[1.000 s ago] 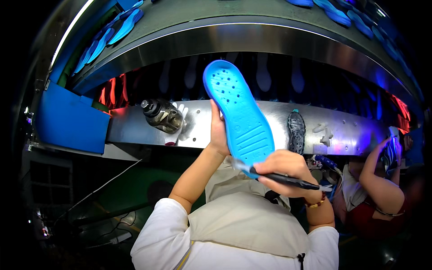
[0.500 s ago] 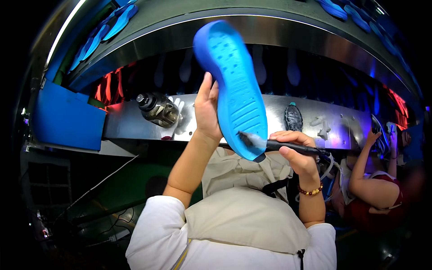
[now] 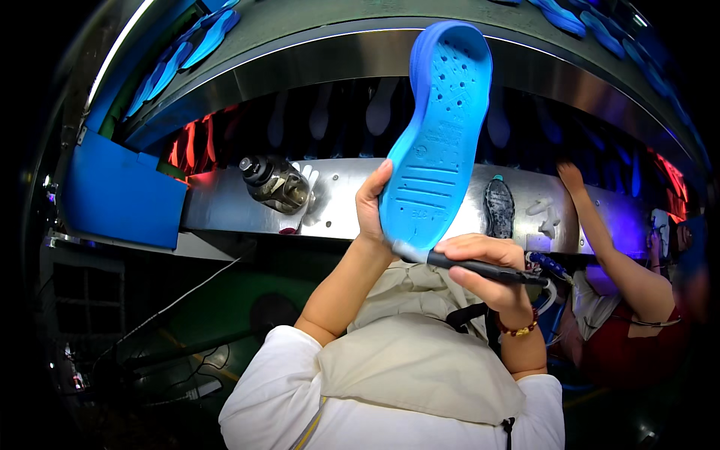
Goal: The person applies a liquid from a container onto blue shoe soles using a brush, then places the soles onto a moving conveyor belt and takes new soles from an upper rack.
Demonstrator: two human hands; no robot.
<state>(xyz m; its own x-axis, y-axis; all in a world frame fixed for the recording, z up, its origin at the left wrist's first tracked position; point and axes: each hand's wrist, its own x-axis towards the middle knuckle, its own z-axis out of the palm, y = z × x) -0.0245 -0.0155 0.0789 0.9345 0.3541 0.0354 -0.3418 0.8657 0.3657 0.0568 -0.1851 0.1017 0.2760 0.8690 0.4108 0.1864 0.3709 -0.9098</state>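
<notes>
A bright blue shoe sole is held up over the bench, its hollow inner side facing me. My left hand grips it by the left edge near its lower end, with some fingers hidden behind. In my right hand is a brush with a black handle and pale bristles, held between thumb and fingers. The bristles are at the lower left rim of the sole, slightly blurred. A pale tube trails from the handle's rear end.
A metal bench carries a dark bottle with a black cap and a dark sole-shaped piece. Beyond are a rack of hanging soles and a conveyor with blue soles. At right, a co-worker's arm reaches over the bench.
The sole has moved right and tilted the other way. The brush has gone from inside its lower end to the lower left rim. The co-worker's arm now stretches toward the rack.
</notes>
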